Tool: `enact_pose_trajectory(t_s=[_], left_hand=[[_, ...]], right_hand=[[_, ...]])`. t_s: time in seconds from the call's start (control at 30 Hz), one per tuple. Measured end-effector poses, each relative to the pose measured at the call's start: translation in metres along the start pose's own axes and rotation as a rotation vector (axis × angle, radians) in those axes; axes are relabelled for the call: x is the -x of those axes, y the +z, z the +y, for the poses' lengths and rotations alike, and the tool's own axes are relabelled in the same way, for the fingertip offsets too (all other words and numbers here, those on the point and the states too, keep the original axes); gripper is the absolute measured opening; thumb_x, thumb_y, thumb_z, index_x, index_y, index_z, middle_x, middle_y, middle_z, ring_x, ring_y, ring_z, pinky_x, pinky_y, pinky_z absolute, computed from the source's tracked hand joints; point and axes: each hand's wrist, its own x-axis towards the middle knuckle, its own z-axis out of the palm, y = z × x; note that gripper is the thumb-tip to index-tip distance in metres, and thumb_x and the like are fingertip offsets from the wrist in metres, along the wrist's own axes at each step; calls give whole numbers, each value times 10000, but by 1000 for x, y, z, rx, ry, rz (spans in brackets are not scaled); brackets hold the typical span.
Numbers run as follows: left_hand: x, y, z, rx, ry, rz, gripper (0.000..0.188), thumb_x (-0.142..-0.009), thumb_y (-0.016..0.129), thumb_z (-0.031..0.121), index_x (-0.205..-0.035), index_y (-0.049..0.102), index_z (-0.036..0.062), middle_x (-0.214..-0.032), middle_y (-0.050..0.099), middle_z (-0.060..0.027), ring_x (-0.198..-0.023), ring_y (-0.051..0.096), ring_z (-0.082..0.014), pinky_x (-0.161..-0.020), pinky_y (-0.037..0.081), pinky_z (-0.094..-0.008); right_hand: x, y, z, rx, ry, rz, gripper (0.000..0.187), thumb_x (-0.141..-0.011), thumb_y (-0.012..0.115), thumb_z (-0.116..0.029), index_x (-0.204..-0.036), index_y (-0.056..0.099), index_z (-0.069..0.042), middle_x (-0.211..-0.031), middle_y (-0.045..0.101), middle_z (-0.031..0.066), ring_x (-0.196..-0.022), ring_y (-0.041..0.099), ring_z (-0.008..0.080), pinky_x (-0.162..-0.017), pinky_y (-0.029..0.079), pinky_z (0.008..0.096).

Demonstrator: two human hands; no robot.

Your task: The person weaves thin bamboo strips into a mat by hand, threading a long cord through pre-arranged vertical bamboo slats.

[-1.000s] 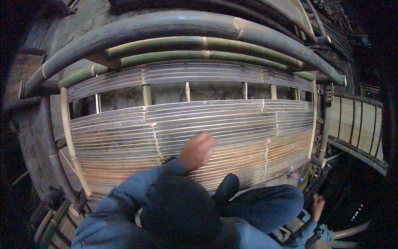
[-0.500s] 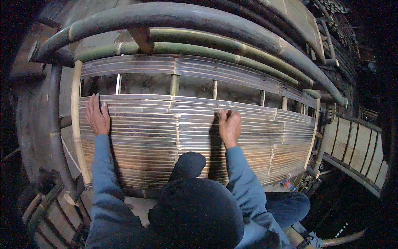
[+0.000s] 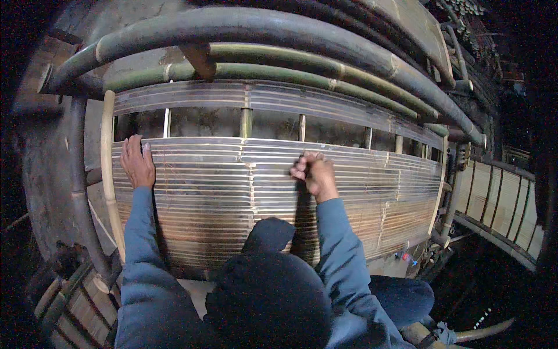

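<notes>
A wide panel of thin bamboo slats (image 3: 197,189) lies before me, its narrow strips running left to right. My left hand (image 3: 138,163) rests on it near the left end, fingers stretched out and reaching the panel's far edge. Over the right half of the panel is my right hand (image 3: 317,174), its fingers curled together close above the upper slats. What those fingers pinch, if anything, is too small to tell. Beyond a dark gap lies a narrow band of similar strips (image 3: 197,99), crossed by short uprights.
Thick bamboo poles (image 3: 250,26) run along the far side, with a greenish pole (image 3: 279,72) just behind the band. A pale upright pole (image 3: 110,174) bounds the left end. Another slatted panel (image 3: 494,200) stands at right. A small red and blue item (image 3: 405,256) lies near the right corner.
My right hand has turned from a tight pinch to a looser curl, its fingertips swinging left over the slats. My left hand stays on the panel.
</notes>
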Motion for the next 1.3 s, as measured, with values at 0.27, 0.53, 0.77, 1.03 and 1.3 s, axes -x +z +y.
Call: enact_pose_trajectory(t_s=[0.27, 0.53, 0.77, 1.03, 1.3], left_hand=[[-9, 9, 2, 114, -6, 45, 428, -1011, 560, 260, -1410, 541, 105, -1461, 528, -151, -1432, 395, -349, -1170, 271, -525], [-10, -15, 227, 732, 339, -7, 245, -894, 656, 104, -1133, 703, 71, -1164, 691, -144, -1160, 605, -361, -1044, 439, -476], [-14, 37, 370, 477, 157, -662, 190, -906, 574, 150, -947, 728, 46, -1043, 721, -201, -1024, 671, -408, -895, 534, -507], [-30, 82, 369, 451, 132, -976, 290, -846, 606, 254, -1047, 780, 140, -1183, 718, -168, -1151, 656, -392, -1013, 511, -489], [-30, 65, 379, 384, 32, -1028, 437, -880, 607, 229, -1311, 680, 241, -1391, 628, -72, -1312, 575, -306, -1087, 472, -438]], right_hand=[[41, -156, -128, 977, -223, 78, 125, -885, 776, -170, -896, 732, -53, -824, 672, -18, -729, 593, 119, -681, 486, 298], [131, -204, -202, 57, -619, -34, 176, -938, 723, -222, -883, 634, -79, -842, 597, 36, -774, 535, 180, -691, 449, 336], [101, -144, -197, 126, -482, -156, 150, -985, 661, -199, -1081, 650, -85, -764, 500, -66, -637, 431, 31, -514, 365, 206], [-38, -26, -115, 1650, -830, -236, 201, -882, 638, -27, -1080, 671, -26, -950, 705, 173, -876, 685, 310, -797, 547, 439], [-98, -11, -72, 1819, -757, -227, 179, -812, 680, -99, -979, 709, -39, -919, 703, 252, -917, 675, 449, -821, 543, 544]])
